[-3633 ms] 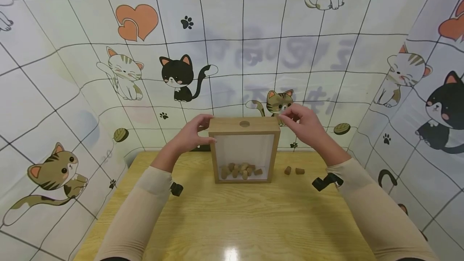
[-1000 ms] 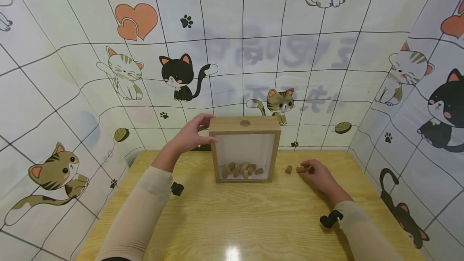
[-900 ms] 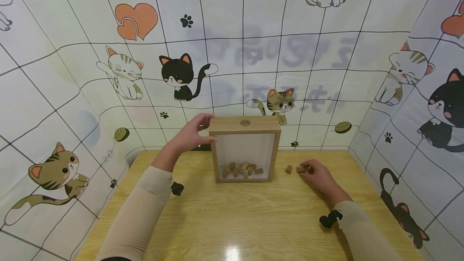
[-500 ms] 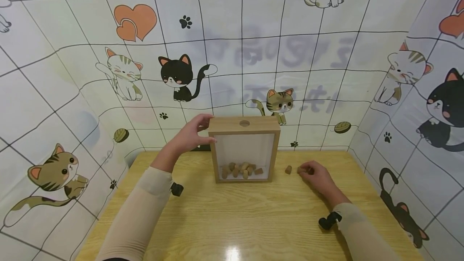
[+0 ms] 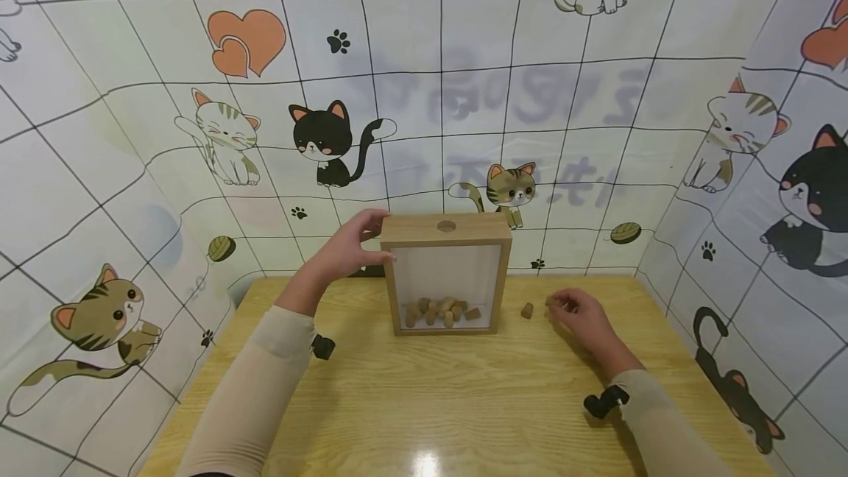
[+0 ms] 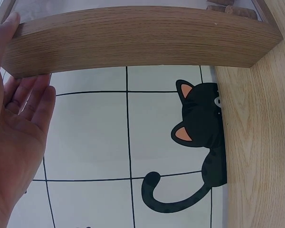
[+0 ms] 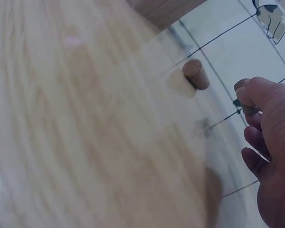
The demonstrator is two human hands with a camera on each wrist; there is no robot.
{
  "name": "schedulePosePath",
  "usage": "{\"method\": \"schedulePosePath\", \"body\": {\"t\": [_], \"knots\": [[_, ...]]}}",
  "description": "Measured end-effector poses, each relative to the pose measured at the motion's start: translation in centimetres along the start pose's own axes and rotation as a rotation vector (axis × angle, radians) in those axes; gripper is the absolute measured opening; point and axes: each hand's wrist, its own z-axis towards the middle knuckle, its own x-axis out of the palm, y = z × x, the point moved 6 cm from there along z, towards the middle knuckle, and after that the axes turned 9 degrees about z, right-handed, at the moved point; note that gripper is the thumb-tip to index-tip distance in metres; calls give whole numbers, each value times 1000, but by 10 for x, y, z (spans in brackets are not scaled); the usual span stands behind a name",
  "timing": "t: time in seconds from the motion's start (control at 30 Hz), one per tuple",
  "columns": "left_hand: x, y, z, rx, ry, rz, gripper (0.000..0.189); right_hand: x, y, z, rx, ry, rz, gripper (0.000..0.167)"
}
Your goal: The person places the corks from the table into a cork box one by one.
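Note:
A shallow wooden box [image 5: 447, 235] with a clear front and a round hole in its top stands upright on the table. Several brown corks [image 5: 442, 311] lie in its bottom. My left hand [image 5: 350, 247] holds the box's upper left side, thumb at the front and fingers behind; the left wrist view shows the same wooden side [image 6: 142, 40] between them. Right of the box, my right hand [image 5: 583, 319] pinches a cork [image 7: 241, 84] between thumb and forefinger, just above the table. One loose cork [image 5: 527, 311] lies on the table between the box and that hand.
The wood-grain table [image 5: 424, 389] reaches back to a wall covering [image 5: 424, 116] printed with cats and grid lines, which also closes in both sides. The box stands near the table's back edge.
My right hand has come down from beside the box's top to the table and has picked up one of the two corks there. The left hand still holds the box.

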Motion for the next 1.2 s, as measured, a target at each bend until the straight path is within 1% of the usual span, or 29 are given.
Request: {"method": "schedulePosePath", "body": {"t": [0.13, 0.23, 0.37, 0.63, 0.8, 1.07, 1.2], "knots": [[0, 0, 0, 0, 3, -4, 88, -3, 10, 3, -16, -4, 8, 26], [-1, 0, 0, 3, 2, -2, 87, -6, 21, 6, -54, -16, -4, 24], [-1, 0, 0, 6, 1, 7, 87, -11, 39, 9, -122, -43, -35, 20], [0, 2, 0, 10, 1, 9, 87, -20, 79, 13, -189, -59, -57, 21], [0, 2, 0, 7, 3, 1, 84, -26, 98, 14, -208, -58, -65, 21], [0, 1, 0, 9, 8, 0, 85, -32, 115, 22, -236, -36, -71, 22], [0, 0, -1, 4, 9, 1, 86, -33, 127, 24, -258, -26, -75, 21]]}}
